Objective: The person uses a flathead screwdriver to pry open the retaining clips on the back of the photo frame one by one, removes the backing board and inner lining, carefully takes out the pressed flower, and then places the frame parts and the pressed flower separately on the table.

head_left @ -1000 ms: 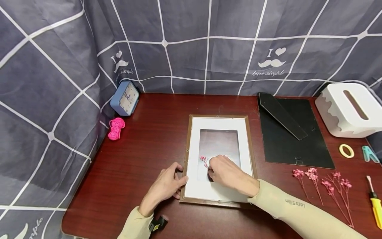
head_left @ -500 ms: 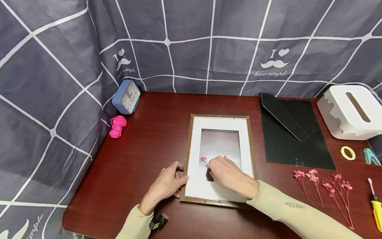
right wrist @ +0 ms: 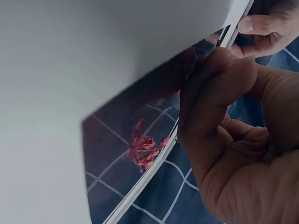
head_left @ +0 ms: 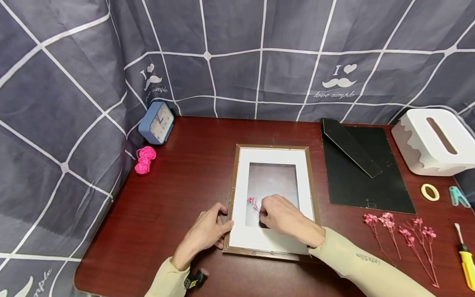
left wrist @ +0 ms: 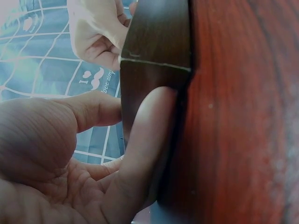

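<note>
A brown picture frame (head_left: 234, 187) with a white mat (head_left: 272, 155) and a rectangular opening lies in the middle of the table. My left hand (head_left: 205, 230) holds its lower left side, thumb at the top edge and a finger along the outer side (left wrist: 156, 35) in the left wrist view. Over the opening, my right hand (head_left: 283, 215) pinches a small sprig of pink dried flowers (head_left: 252, 201), whose blossoms point to the upper left. Its stem is mostly hidden by the fingers. Pink blossoms (right wrist: 145, 151) also show inside the opening in the right wrist view.
Right of the frame lies a black backing board (head_left: 363, 187) with its stand. Several pink flower sprigs (head_left: 387, 222), a tape ring (head_left: 429, 192), a teal clip (head_left: 458, 196), a yellow screwdriver (head_left: 467, 264) and a white tissue box (head_left: 436, 144) are nearby. Pink yarn (head_left: 145, 159) and a blue clock (head_left: 156, 123) stand left.
My right hand shifts very slightly over the opening with the flower sprig still pinched. The left hand stays on the frame's side. The head view tilts a little.
</note>
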### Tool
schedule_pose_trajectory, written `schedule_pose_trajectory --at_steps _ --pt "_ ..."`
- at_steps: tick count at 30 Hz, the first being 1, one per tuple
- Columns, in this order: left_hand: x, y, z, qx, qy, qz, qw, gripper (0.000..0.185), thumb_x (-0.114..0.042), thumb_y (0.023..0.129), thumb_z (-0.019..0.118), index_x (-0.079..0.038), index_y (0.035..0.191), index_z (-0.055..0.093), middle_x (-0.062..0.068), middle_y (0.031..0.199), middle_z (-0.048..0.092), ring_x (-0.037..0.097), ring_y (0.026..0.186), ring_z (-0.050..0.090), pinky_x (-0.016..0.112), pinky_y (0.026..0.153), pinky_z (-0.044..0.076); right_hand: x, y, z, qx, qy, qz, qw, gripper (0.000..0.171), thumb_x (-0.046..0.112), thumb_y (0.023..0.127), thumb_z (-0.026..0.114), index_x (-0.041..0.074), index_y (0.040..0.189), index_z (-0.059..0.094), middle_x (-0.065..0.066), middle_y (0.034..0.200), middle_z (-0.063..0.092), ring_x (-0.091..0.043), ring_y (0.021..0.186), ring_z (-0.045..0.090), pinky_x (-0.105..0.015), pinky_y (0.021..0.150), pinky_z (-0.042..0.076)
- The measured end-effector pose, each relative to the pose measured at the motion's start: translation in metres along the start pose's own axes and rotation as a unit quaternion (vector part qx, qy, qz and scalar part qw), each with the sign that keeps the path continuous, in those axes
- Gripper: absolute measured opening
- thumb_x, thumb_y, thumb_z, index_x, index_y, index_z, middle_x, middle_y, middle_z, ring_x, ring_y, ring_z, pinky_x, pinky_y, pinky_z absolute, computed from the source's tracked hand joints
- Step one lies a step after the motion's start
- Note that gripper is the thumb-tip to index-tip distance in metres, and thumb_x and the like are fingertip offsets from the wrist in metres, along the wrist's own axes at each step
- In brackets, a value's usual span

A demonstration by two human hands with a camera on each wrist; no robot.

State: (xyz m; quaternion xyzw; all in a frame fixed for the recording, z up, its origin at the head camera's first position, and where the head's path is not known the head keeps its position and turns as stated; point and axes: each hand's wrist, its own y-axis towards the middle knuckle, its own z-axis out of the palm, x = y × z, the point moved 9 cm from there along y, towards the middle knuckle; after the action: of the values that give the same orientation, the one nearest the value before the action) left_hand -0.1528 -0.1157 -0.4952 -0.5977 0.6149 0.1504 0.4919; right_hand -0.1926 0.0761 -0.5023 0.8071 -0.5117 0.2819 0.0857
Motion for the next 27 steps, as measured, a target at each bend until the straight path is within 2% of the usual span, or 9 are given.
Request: schedule_pose_trajectory --at_steps 3,6,10,20,27 --pt "0.0 0.0 0.0 0.002 0.0 0.005 1.0 0.039 -0.02 0.101 0.074 0.0 0.132 0.058 0.006 0.076 0.063 0.012 0.048 0.069 0.032 0.047 0.063 0.019 -0.012 -0.022 0.001 0.028 0.001 1.0 0.039 0.0 0.086 0.066 0.023 0.06 0.049 0.014 0.061 0.034 -0.002 0.057 0.031 -0.018 0.051 0.023" --pt "0.0 0.0 0.0 0.003 -0.001 0.007 1.0 0.039 -0.02 0.102 0.073 0.0 0.132 0.058 0.006 0.076 0.063 0.012 0.048 0.069 0.032 0.047 0.063 0.039 -0.026 -0.047 -0.009 0.041 0.005 0.999 0.027 -0.002 0.09 0.068 0.014 0.069 0.062 0.01 0.065 0.045 -0.006 0.061 0.039 -0.018 0.053 0.029" --pt "-0.004 -0.002 0.0 -0.004 -0.005 0.01 0.9999 0.039 -0.019 0.101 0.074 0.001 0.132 0.059 0.008 0.076 0.063 0.013 0.049 0.068 0.032 0.048 0.063 0.038 -0.035 -0.057 -0.026 0.046 0.019 0.998 0.017 0.003 0.093 0.069 0.011 0.079 0.07 0.008 0.067 0.055 -0.006 0.063 0.046 -0.019 0.055 0.037" --pt "-0.002 -0.003 0.0 -0.004 -0.004 -0.001 1.0 0.039 -0.018 0.102 0.073 0.001 0.133 0.059 0.008 0.078 0.064 0.014 0.05 0.069 0.032 0.049 0.063 0.023 -0.063 -0.076 -0.059 0.06 0.049 0.995 0.016 0.007 0.095 0.069 0.015 0.081 0.07 0.01 0.065 0.053 -0.005 0.061 0.043 -0.019 0.055 0.035" --pt "-0.005 -0.003 0.0 -0.004 -0.004 0.009 0.9999 0.038 -0.017 0.101 0.074 0.001 0.132 0.059 0.008 0.077 0.063 0.014 0.049 0.068 0.032 0.048 0.063 0.002 -0.087 -0.083 -0.08 0.074 0.078 0.991 0.015 0.009 0.097 0.072 0.016 0.084 0.072 0.012 0.065 0.061 -0.001 0.06 0.05 -0.019 0.053 0.038"
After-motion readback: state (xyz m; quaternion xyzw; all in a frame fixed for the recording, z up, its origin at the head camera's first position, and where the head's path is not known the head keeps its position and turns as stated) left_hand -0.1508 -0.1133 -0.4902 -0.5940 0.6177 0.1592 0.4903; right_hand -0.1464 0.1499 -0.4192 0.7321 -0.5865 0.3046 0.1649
